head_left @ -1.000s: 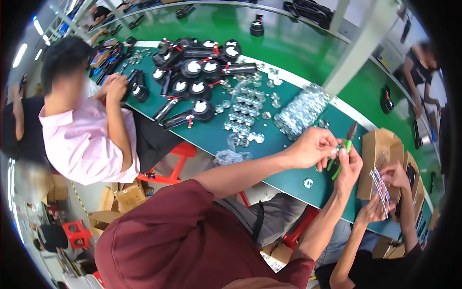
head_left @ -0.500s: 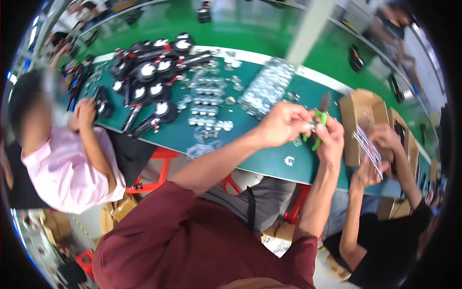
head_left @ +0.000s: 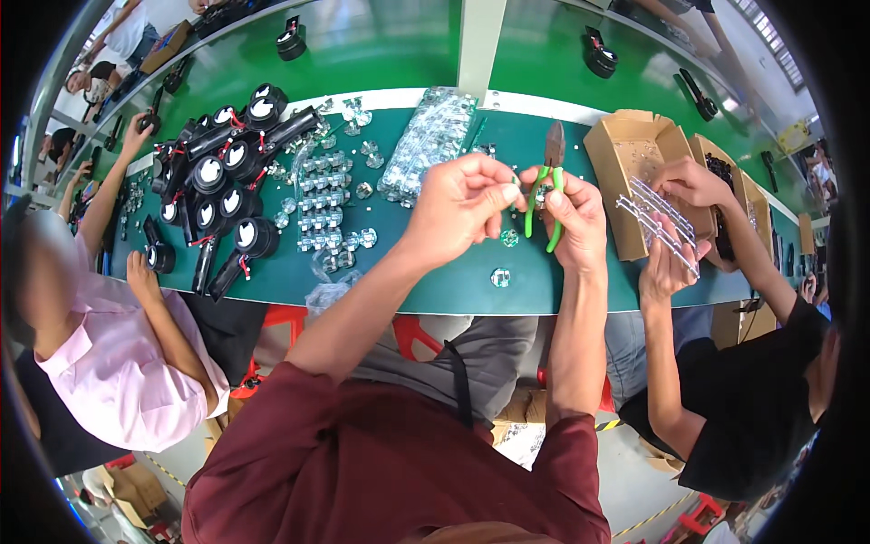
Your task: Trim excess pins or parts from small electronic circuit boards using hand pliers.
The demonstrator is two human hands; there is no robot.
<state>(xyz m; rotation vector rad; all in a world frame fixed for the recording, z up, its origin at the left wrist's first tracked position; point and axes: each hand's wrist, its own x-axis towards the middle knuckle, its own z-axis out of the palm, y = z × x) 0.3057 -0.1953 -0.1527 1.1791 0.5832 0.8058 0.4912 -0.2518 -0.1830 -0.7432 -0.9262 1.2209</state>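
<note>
- One pair of green-handled pliers [head_left: 554, 161], nose toward twelve o'clock, grasped in the right hand [head_left: 580, 218].
- Left hand [head_left: 464, 207] at the pliers' eight o'clock, fingertips pinched; cannot tell on what.
- Loose round circuit board [head_left: 500, 277], seven o'clock from the pliers.

Factory assembly workshop: long green worktable [head_left: 453, 283], rowed circuit boards [head_left: 324, 201], cardboard parts box [head_left: 618, 195], seated co-workers [head_left: 136, 381].

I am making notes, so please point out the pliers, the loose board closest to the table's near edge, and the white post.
Pliers [head_left: 554, 147]: head view, on the dark metal head.
Board [head_left: 500, 277]: head view, on the middle of its face.
Post [head_left: 479, 50]: head view, halfway along its visible length.
</note>
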